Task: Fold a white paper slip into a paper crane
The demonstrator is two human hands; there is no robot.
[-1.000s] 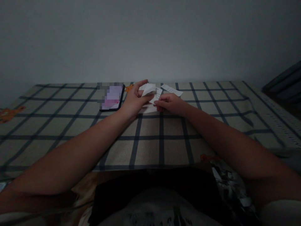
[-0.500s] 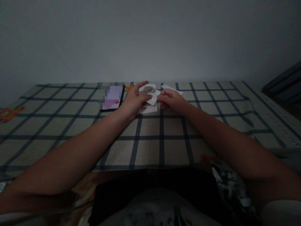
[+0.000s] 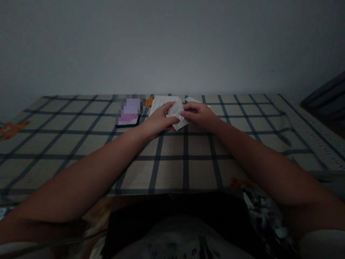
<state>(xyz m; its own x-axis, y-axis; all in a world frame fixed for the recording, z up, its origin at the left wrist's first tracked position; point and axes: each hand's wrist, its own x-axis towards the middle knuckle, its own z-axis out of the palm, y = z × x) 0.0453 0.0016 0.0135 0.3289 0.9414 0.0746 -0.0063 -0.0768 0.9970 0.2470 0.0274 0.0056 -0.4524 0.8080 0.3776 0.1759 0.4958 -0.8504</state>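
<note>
A small folded piece of white paper (image 3: 176,112) with lines across it is held between my two hands, just above the table. My left hand (image 3: 161,116) grips its left side, the thumb across the front and the fingers behind. At the paper's right edge my right hand (image 3: 198,113) pinches it between thumb and fingertips. Behind my left hand lies a flat sheet of lined paper (image 3: 164,100), partly covered by that hand. Another white piece of paper (image 3: 192,100) lies behind my right hand, mostly hidden.
A phone (image 3: 128,118) with a lit, pixelated screen lies left of the papers. The checked tablecloth (image 3: 172,165) covers the table up to the grey wall (image 3: 172,46). A dark slatted object (image 3: 327,97) stands at the far right.
The paper in my hands has turned and now shows a flatter, pointed shape. My left hand has closed further round it and shifted slightly, uncovering more of the lined sheet behind.
</note>
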